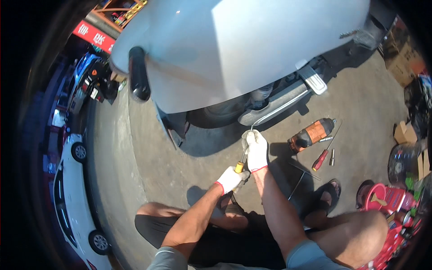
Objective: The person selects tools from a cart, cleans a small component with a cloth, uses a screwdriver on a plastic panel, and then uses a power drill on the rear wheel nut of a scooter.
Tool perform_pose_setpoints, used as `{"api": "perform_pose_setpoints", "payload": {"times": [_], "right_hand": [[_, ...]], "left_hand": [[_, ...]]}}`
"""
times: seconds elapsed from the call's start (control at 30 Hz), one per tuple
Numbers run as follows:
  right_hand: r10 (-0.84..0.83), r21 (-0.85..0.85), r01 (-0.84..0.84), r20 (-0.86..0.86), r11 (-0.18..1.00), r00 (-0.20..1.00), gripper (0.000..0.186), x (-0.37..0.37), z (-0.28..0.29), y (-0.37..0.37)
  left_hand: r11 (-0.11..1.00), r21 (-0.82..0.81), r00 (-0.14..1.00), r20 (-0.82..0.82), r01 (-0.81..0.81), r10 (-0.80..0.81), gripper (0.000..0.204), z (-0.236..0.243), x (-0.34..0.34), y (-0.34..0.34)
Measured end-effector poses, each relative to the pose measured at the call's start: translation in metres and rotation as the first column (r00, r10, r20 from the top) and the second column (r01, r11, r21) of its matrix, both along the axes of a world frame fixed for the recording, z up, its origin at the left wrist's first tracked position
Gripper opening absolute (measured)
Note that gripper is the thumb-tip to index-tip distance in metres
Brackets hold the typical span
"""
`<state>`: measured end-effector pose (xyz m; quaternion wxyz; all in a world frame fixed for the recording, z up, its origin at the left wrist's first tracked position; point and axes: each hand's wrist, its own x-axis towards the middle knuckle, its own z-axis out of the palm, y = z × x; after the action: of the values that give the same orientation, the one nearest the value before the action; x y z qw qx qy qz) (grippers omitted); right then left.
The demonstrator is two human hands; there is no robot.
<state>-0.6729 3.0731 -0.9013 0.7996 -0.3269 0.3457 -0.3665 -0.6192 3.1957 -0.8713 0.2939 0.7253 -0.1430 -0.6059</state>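
Observation:
My left hand point(230, 179), in a white glove, grips the yellow handle of a screwdriver point(240, 166). My right hand point(256, 150), also gloved, is closed around the metal shaft farther up, just below the grey side step point(274, 109) of a scooter with a large pale silver body panel point(189, 67). Whether the shaft touches the step is unclear. On the concrete to the right lie an orange and black power tool point(310, 135), a red-handled screwdriver point(321, 159), a socket point(332, 156) and a T-handle wrench point(302, 175).
A white car point(69, 189) stands at the left, near another blue vehicle point(83, 67). Cardboard boxes point(400, 58), a clear plastic jug point(400, 164) and red containers point(389, 195) line the right side. My bent legs and sandaled feet frame the lower area.

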Motion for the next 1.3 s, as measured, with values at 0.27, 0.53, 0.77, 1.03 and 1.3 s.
{"api": "perform_pose_setpoints", "payload": {"times": [0.27, 0.53, 0.77, 1.03, 1.3], "right_hand": [[0.141, -0.06, -0.141, -0.001, 0.988, 0.99, 0.018, -0.017, -0.002, -0.012], [0.216, -0.105, -0.226, -0.098, 0.968, 0.971, 0.016, -0.006, -0.003, -0.015], [0.173, -0.081, -0.171, 0.013, 0.982, 0.985, 0.014, 0.003, -0.013, -0.017], [0.083, 0.017, -0.086, 0.151, 0.996, 0.985, 0.015, 0.017, -0.017, -0.008], [0.109, -0.032, -0.107, 0.071, 0.994, 0.991, 0.015, 0.007, -0.01, -0.008]], "left_hand": [[0.999, -0.038, 0.964, 0.264, -0.033, 0.042, 0.035, -0.003, -0.018, -0.003], [0.964, 0.024, 0.574, 0.8, 0.263, -0.177, 0.035, -0.036, 0.031, 0.009], [0.96, 0.098, 0.558, 0.796, 0.26, -0.233, 0.038, -0.015, 0.067, -0.004], [0.925, 0.208, 0.37, 0.871, 0.318, -0.323, 0.028, -0.001, 0.107, -0.007], [0.923, 0.107, 0.483, 0.826, 0.37, -0.29, 0.037, -0.004, 0.091, 0.0]]}}
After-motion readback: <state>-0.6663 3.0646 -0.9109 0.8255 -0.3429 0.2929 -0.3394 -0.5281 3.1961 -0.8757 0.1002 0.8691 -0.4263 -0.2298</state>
